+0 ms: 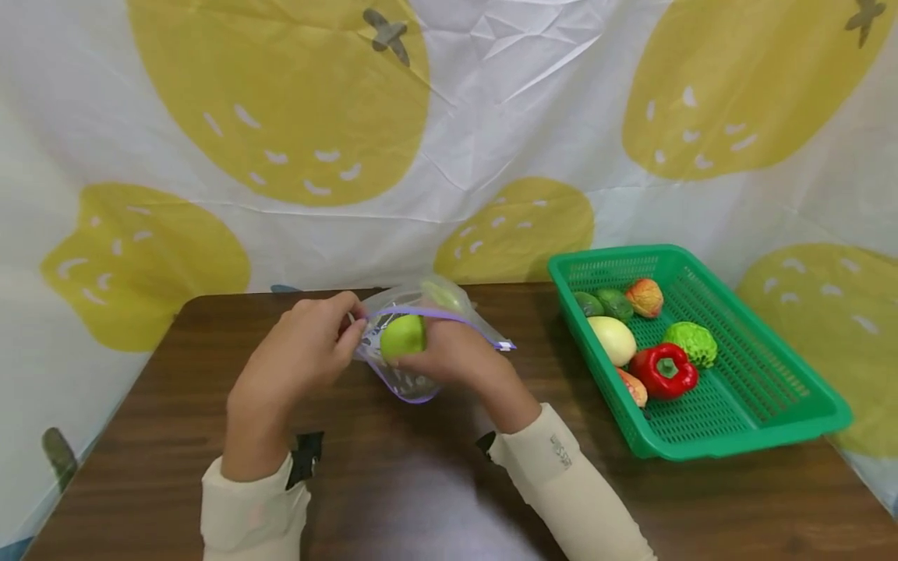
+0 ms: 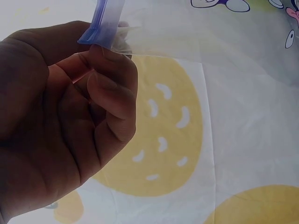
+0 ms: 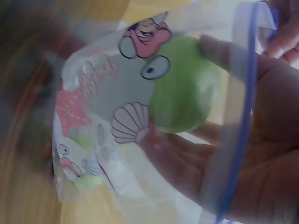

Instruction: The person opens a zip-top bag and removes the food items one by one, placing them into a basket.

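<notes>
A clear zip bag (image 1: 412,389) with a purple zip edge hangs above the dark table, its mouth spread apart. My left hand (image 1: 298,354) pinches the bag's edge at the left corner; the left wrist view shows thumb and finger on the purple strip (image 2: 103,23). My right hand (image 1: 456,351) reaches into the mouth and grips a green apple (image 1: 403,337). Through the printed plastic in the right wrist view, the apple (image 3: 187,88) sits between thumb and fingers. Another pale green item (image 1: 443,294) shows through the bag's far part; its kind is unclear.
To the right stands a green plastic basket (image 1: 765,425). It holds a red bell pepper (image 1: 662,370), a pale yellow oval item (image 1: 613,340), a bumpy green item (image 1: 691,343) and several other produce pieces. A lemon-print cloth (image 1: 491,140) hangs behind the table (image 1: 393,483).
</notes>
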Action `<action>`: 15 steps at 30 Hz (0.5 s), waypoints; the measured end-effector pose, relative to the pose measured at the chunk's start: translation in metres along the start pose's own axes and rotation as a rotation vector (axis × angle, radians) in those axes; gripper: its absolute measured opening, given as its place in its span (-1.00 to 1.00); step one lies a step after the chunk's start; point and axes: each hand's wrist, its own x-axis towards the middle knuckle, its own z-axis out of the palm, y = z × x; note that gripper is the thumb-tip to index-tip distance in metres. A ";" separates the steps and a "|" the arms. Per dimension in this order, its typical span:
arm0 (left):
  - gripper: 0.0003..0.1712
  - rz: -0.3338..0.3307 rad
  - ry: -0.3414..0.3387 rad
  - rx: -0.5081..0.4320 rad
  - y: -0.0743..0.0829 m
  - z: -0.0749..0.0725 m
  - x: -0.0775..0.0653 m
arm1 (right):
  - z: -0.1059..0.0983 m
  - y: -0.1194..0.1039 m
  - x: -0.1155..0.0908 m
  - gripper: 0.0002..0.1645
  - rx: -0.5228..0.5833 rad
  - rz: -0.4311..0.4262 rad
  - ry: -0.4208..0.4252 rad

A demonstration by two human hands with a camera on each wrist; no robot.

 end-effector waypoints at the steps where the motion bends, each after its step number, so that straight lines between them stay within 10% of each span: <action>1: -0.84 -0.001 -0.001 0.000 0.000 -0.001 0.001 | -0.003 0.000 -0.001 -0.27 -0.018 -0.006 -0.003; 15: -0.84 0.008 0.004 0.006 0.000 -0.001 0.001 | -0.020 -0.002 -0.015 -0.21 -0.134 -0.108 -0.038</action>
